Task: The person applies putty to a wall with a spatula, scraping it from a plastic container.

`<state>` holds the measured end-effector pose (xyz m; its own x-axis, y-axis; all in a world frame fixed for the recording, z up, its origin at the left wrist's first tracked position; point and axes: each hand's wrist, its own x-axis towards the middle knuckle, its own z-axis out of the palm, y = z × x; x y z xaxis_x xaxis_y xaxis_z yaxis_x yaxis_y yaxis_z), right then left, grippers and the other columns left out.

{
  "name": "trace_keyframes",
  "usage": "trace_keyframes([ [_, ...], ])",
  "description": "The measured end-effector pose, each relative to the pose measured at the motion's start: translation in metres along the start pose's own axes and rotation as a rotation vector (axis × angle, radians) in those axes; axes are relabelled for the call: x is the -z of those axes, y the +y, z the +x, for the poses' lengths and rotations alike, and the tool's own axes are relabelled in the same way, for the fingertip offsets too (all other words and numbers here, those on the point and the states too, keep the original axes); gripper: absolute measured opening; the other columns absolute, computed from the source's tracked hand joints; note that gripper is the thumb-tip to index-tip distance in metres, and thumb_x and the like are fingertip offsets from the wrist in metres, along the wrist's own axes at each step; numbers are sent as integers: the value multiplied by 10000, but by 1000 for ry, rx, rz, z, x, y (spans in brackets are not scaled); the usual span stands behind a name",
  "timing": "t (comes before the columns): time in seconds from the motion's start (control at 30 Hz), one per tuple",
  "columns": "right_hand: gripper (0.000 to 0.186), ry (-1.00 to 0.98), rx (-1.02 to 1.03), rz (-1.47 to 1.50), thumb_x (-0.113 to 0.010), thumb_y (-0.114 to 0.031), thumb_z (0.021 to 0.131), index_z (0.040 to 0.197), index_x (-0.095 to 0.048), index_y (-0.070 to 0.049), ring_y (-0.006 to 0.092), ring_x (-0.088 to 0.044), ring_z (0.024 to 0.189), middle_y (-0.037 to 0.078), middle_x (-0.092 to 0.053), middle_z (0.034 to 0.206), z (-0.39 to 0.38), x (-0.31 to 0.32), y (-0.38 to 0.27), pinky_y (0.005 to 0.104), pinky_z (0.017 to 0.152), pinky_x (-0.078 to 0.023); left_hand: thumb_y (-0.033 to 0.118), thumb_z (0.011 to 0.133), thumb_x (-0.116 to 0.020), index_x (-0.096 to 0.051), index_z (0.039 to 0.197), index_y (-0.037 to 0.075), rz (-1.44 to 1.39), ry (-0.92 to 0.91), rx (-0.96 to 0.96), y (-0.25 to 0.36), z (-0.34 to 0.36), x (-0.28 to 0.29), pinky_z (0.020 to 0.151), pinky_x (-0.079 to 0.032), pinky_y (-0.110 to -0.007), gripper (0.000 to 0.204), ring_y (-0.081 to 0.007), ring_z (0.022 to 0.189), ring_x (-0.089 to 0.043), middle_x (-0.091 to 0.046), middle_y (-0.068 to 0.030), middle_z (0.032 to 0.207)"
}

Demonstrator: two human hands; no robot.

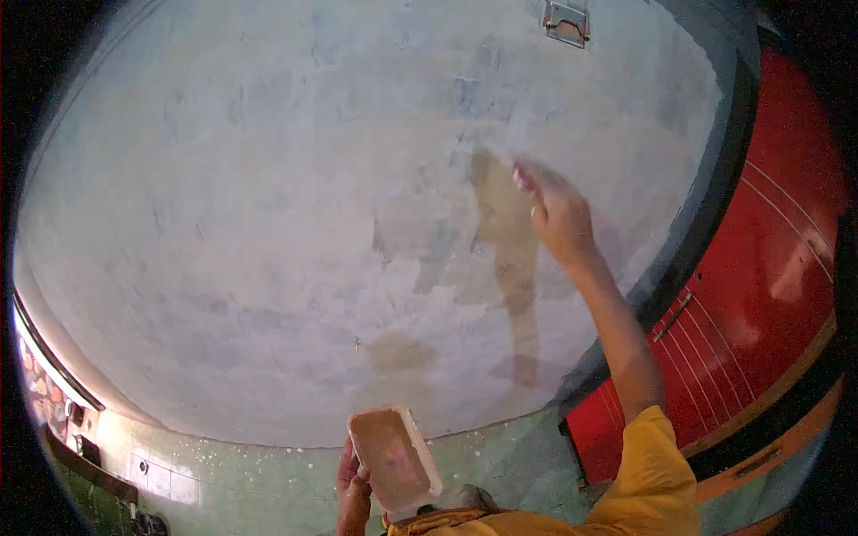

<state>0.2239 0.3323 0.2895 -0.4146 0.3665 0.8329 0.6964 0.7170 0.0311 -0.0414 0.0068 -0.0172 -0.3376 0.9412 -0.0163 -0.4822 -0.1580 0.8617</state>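
My left hand (353,485) is closed on the side of a shallow rectangular tub (424,449) with a pale rim, held low in front of me. Its inside looks brownish, with a pinkish patch. Raised at the wall (268,205), my right hand (563,217) has its fingers closed together. Something small and reddish shows at the fingertips, but motion smears it and its kind cannot be told. The wall is pale, with patchy whitish and bluish-grey coating. A dark shadow of my arm and hand falls on it beside the right hand.
A metal box (567,23) is set in the wall at the upper right. A dark band edges the wall, and beyond it stands a glossy red door-like panel (786,161). Green floor tiles (241,473) along the wall carry white splashes. Dark objects (147,523) lie at lower left.
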Motion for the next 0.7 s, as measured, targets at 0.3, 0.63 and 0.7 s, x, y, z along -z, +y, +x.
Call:
trace_keyframes([
  [0.3,523,72,147,-163,-556,2,843,1361,-556,-70,349,-652,1061,199,-656,1188,-115,-109,-35,417,888,-540,386,845,-748,-252,1549,38,-50,-4,-17,-13,-3,2,1020,-467,-400,929,-270,1323,-478,-440,-168,1465],
  [0.63,384,301,142,-212,-549,-69,877,1252,-625,-105,325,-674,948,143,-694,1068,59,11,28,440,813,-548,344,851,-733,-237,1555,35,-4,-24,18,-3,3,-10,1044,-441,-399,915,-268,1342,-455,-434,-166,1477],
  [0.7,392,175,113,-278,-557,-115,889,1278,-608,-107,344,-667,964,169,-687,1061,52,-3,18,456,843,-541,333,858,-727,-239,1555,35,-30,-28,-6,-6,3,-4,1043,-441,-393,901,-263,1341,-456,-437,-162,1476],
])
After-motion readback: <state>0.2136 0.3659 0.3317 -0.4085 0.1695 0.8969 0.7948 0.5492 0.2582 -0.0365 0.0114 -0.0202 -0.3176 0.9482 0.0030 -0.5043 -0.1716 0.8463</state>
